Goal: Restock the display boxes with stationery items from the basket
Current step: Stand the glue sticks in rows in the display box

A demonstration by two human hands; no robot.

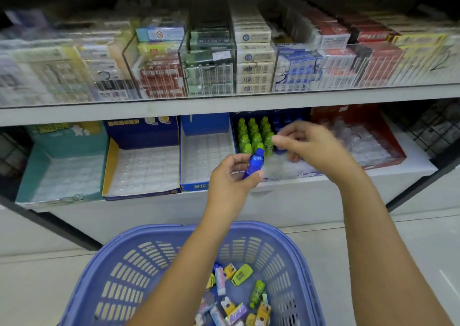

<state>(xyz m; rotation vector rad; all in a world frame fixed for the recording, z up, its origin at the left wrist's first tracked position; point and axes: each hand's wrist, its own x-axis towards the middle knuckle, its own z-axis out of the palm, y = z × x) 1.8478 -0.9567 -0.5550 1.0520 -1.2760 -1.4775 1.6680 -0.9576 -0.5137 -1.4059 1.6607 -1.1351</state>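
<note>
Left hand [231, 176] was raised above the basket, thumb and fingers curled round a blue bottle-shaped item [254, 162], which was tilted with its cap pointing up and to the right. Right hand [313, 144] was in front of the lower shelf with fingers bent and thumb extended to the left; motion blur prevented a finding on whether it held anything. Its fingertips were just beside the green bottle-shaped items [254, 134] standing upright in rows in the navy display box [245, 115], with blue bottle-shaped items [281, 123] to their right in the same box. To the left stood a blue display box [183, 156], a blue-and-yellow display box [110, 166] and a teal display box [32, 176], each showing a clear moulded insert; a red display box [388, 146] stood to the right. The purple basket [149, 233] was below the arms, holding mixed small stationery, including one green bottle-shaped piece [257, 292]. The upper shelf [224, 104] carried clear bins of boxed goods, blurred.
</note>
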